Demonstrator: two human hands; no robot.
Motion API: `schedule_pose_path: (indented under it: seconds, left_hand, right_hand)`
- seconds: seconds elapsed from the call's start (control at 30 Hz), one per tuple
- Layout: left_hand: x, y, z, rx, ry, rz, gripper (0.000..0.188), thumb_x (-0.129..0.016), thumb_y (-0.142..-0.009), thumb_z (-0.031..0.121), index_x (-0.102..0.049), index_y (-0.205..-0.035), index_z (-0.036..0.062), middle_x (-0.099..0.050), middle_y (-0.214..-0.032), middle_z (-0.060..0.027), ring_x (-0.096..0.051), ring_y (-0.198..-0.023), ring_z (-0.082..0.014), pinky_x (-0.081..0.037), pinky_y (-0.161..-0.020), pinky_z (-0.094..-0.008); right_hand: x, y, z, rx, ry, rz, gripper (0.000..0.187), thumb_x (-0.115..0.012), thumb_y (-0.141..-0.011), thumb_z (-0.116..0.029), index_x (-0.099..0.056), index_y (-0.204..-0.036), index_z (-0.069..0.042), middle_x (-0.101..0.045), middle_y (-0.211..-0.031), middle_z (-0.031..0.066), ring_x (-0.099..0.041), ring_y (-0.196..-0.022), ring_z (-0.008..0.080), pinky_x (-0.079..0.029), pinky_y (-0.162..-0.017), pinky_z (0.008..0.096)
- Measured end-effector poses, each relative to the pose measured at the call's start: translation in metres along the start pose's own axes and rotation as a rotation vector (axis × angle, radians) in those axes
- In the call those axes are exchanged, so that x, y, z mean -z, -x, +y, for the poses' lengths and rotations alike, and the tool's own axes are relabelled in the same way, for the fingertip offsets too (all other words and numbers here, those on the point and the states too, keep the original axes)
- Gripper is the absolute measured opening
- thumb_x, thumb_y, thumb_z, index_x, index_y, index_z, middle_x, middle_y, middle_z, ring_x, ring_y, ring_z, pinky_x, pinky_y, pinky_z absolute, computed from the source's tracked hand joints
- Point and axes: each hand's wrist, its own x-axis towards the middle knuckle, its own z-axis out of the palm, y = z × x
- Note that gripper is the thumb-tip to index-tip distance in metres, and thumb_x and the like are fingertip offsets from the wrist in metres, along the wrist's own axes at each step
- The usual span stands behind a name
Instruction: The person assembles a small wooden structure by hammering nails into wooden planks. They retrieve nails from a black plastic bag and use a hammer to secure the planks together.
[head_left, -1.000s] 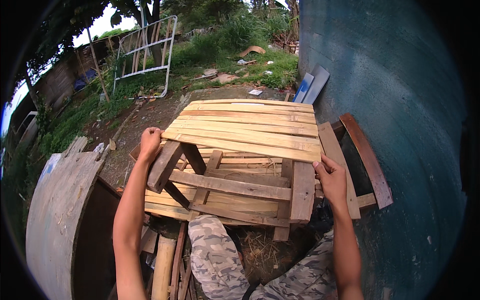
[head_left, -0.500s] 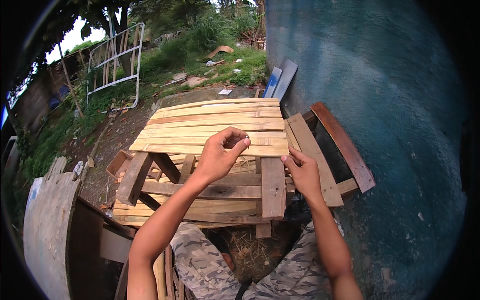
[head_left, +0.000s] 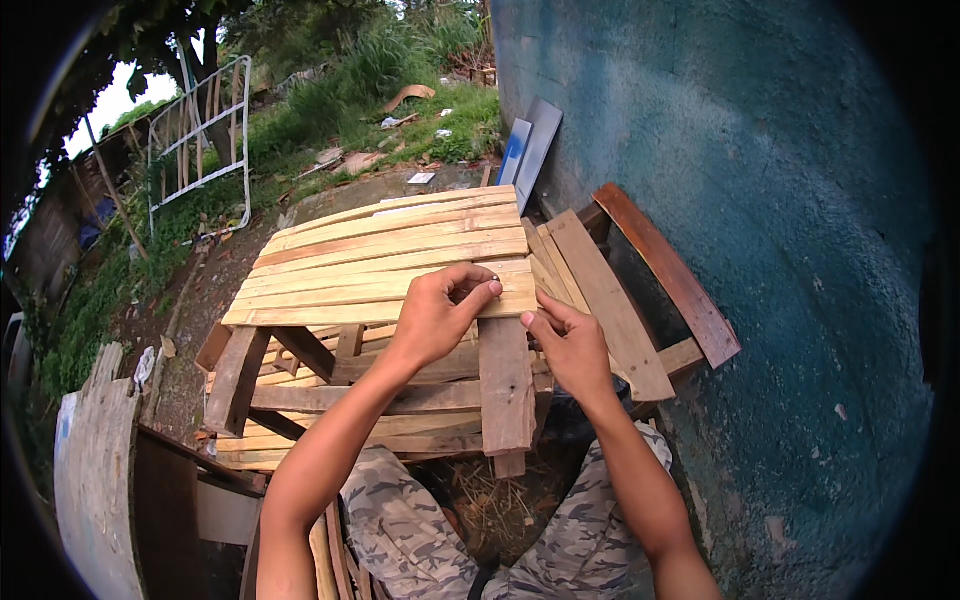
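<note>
Slats [head_left: 390, 240] are seen on top of a bench [head_left: 237, 385]. What is found nearest?

Below the left hand [head_left: 440, 310] and the right hand [head_left: 575, 350], camouflage trousers [head_left: 390, 500] are seen, with straw [head_left: 500, 495] strewn between the knees.

How is the left hand held?

It is raised at the slats' right end, thumb and fingertips pinched on a small thing [head_left: 496, 280], perhaps a nail; too little of it is shown for certainty.

And the right?

It is kept apart from the left, just to its right. Thumb and finger are set against the slats' near right corner, by the bench's leg [head_left: 507, 385]; whether the corner is clamped cannot be told.

What is placed around them?

Beneath the left forearm, lower slats [head_left: 430, 425] are partly hidden. Well left of the left hand, a weathered board [head_left: 100, 460] is stood. Right of the right hand, a brown plank [head_left: 612, 305] and a reddish plank [head_left: 672, 275] are set near a blue-green wall [head_left: 810, 300].

And beyond the hands?

Two panels [head_left: 540, 145] are leaned on the wall. Farther off to the left, a white rack [head_left: 246, 130] is stood upright, and grass [head_left: 460, 115] is seen behind everything.
</note>
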Motion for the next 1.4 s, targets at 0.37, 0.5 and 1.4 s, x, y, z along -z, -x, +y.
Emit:
schedule_pose_path:
  seconds: [0.37, 0.5, 1.4]
  left_hand:
    - [0.005, -0.002, -0.005, 0.018, 0.129, 0.039, 0.02, -0.073, -0.097, 0.017, -0.076, -0.103, -0.0013, -0.076, -0.083, -0.0061, -0.066, -0.074, -0.0079, -0.052, -0.069, -0.0253]
    - [0.002, -0.001, -0.009, 0.026, 0.081, 0.038, 0.022, -0.074, -0.095, 0.019, -0.076, -0.103, -0.0016, -0.075, -0.079, -0.0061, -0.065, -0.072, -0.0072, -0.052, -0.067, -0.0254]
    - [-0.003, 0.003, -0.015, -0.13, -0.021, 0.099, 0.023, -0.075, -0.095, 0.021, -0.077, -0.104, -0.0002, -0.075, -0.078, -0.0084, -0.066, -0.07, -0.0092, -0.053, -0.067, -0.0265]
  right_hand:
    - [-0.002, -0.001, 0.01, 0.014, -0.017, 0.024, 0.055, -0.072, -0.098, -0.019, -0.054, -0.142, 0.009, -0.073, -0.112, 0.0165, -0.067, -0.097, 0.0121, -0.052, -0.084, 0.0258]
    - [-0.003, -0.002, 0.012, 0.035, 0.001, 0.042, 0.056, -0.073, -0.098, -0.017, -0.052, -0.143, 0.009, -0.073, -0.098, 0.003, -0.057, -0.081, 0.0036, -0.048, -0.071, 0.021]
    - [0.024, 0.065, 0.159, -0.523, 1.106, -0.657, 0.036, -0.061, -0.086, -0.019, -0.074, -0.111, 0.004, -0.072, -0.112, 0.0278, -0.072, -0.104, 0.0414, -0.057, -0.091, 0.0489]
